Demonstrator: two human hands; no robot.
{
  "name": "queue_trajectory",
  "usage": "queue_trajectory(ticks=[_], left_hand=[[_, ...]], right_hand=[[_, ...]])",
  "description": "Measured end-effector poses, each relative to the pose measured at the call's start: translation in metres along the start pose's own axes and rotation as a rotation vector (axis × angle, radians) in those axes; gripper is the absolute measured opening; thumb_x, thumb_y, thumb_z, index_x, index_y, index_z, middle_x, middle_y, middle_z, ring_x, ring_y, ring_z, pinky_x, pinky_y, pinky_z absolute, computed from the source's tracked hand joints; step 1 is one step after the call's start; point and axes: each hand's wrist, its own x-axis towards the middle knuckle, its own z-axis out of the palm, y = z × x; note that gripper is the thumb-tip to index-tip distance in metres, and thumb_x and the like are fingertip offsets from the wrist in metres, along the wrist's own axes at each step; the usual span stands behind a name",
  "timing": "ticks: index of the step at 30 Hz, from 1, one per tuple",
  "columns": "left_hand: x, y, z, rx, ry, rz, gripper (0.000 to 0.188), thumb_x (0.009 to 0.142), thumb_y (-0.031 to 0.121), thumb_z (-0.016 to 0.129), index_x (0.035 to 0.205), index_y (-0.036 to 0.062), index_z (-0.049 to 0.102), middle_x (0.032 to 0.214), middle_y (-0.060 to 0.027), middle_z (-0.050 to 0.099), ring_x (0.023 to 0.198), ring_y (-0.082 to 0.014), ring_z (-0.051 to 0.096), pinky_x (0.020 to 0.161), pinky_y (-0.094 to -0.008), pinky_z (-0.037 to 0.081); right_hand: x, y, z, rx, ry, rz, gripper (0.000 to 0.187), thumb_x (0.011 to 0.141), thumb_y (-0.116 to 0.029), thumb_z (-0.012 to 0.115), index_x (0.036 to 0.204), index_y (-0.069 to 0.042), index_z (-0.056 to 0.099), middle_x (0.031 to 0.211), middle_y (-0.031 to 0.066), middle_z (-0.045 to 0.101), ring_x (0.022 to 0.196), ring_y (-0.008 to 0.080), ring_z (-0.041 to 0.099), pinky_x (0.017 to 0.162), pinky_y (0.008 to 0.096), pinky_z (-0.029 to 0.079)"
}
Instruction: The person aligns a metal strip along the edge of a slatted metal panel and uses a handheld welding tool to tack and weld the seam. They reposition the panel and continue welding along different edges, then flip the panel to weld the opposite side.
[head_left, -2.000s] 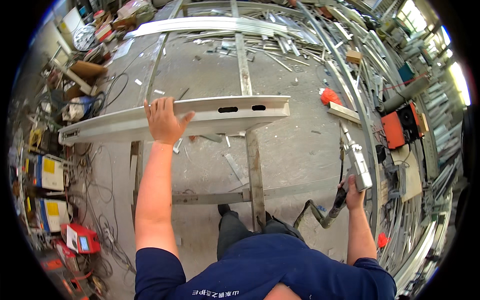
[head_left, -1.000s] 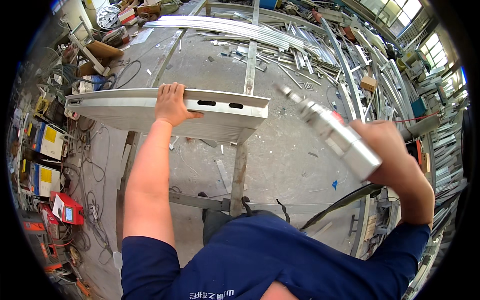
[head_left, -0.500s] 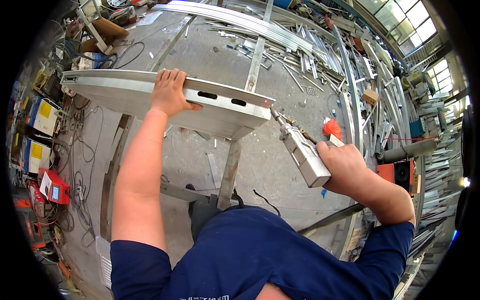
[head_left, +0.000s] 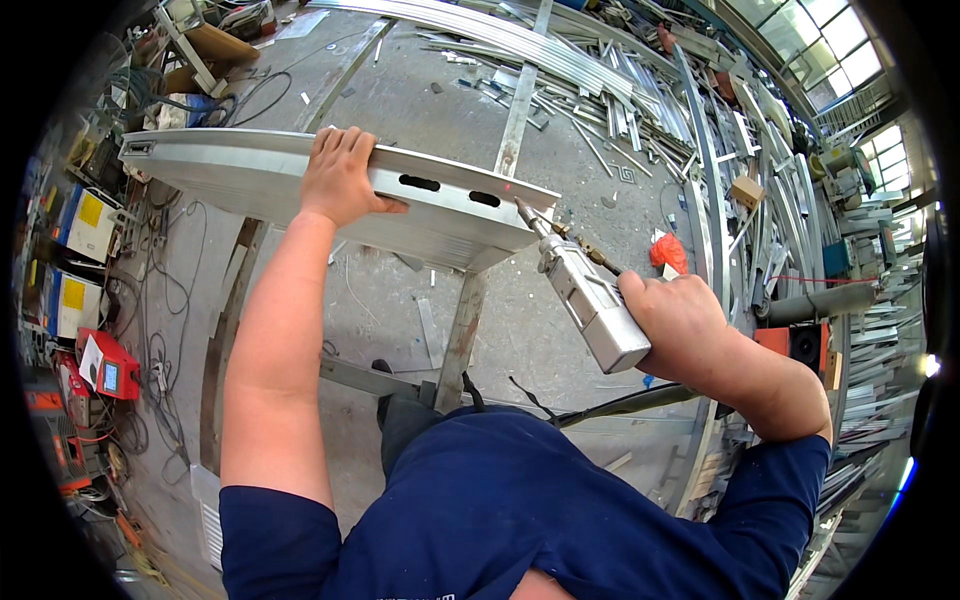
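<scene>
A long silver metal panel [head_left: 260, 190] with a raised flange and two dark oval slots near its right end lies across the view. My left hand [head_left: 338, 182] grips its upper edge, fingers over the flange and thumb on the near face. In my right hand [head_left: 682, 318] is a silver laser welding gun [head_left: 592, 305], its body slanting up to the left. The gun's nozzle is at the panel's right end, just right of the slots. A small red light dot shows on the flange near the tip. My right fingers are partly hidden behind the gun.
Steel frame bars [head_left: 462, 320] run beneath the panel. Metal offcuts [head_left: 600, 120] lie scattered at the far right. Cables [head_left: 185, 300] trail over the floor on the left beside a red machine with a screen [head_left: 108, 365]. An orange-red bag [head_left: 668, 253] lies right of the gun.
The welding gun has moved left, and its nozzle and red dot are nearer the slots. The panel's right end has shifted slightly to the right. My left hand keeps its grip.
</scene>
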Motion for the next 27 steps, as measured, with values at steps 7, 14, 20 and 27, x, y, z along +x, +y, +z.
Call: queue_trajectory(ticks=[7,14,20,27], left_hand=[[0.0,0.0,0.002,0.006,0.01,0.003,0.091,0.045,0.059,0.09,0.112,0.0101,0.053,0.115,-0.0058,0.054,0.12,-0.0257,0.047,0.115,-0.0409,0.028],[0.0,-0.002,0.004,0.021,0.011,0.008,0.092,0.044,0.061,0.09,0.112,0.0103,0.053,0.114,-0.0055,0.054,0.12,-0.0269,0.046,0.113,-0.0406,0.029],[0.0,-0.001,0.005,0.022,0.024,0.004,0.091,0.045,0.06,0.09,0.112,0.0103,0.054,0.113,-0.0055,0.055,0.119,-0.0269,0.047,0.113,-0.0407,0.03],[0.0,-0.003,0.006,0.022,0.03,0.016,0.089,0.044,0.059,0.09,0.111,0.0101,0.054,0.112,-0.0062,0.056,0.118,-0.0261,0.049,0.112,-0.041,0.03]], right_hand=[[0.005,0.0,0.008,-0.002,-0.051,0.03,0.034,0.073,-0.021,0.072,0.09,-0.002,0.05,0.069,0.0148,0.067,0.063,0.0321,0.068,0.059,0.0423,0.054],[0.007,0.005,0.012,-0.011,-0.013,0.056,0.036,0.073,-0.023,0.074,0.09,-0.004,0.048,0.063,0.0122,0.062,0.06,0.0337,0.066,0.057,0.0436,0.052],[0.007,0.005,0.01,-0.002,-0.008,0.047,0.035,0.073,-0.022,0.073,0.089,-0.004,0.048,0.063,0.0129,0.062,0.059,0.0344,0.066,0.056,0.0441,0.051],[0.009,0.004,0.01,0.018,-0.031,0.082,0.035,0.072,-0.02,0.073,0.092,-0.001,0.051,0.07,0.0155,0.067,0.065,0.0337,0.069,0.061,0.0439,0.054]])
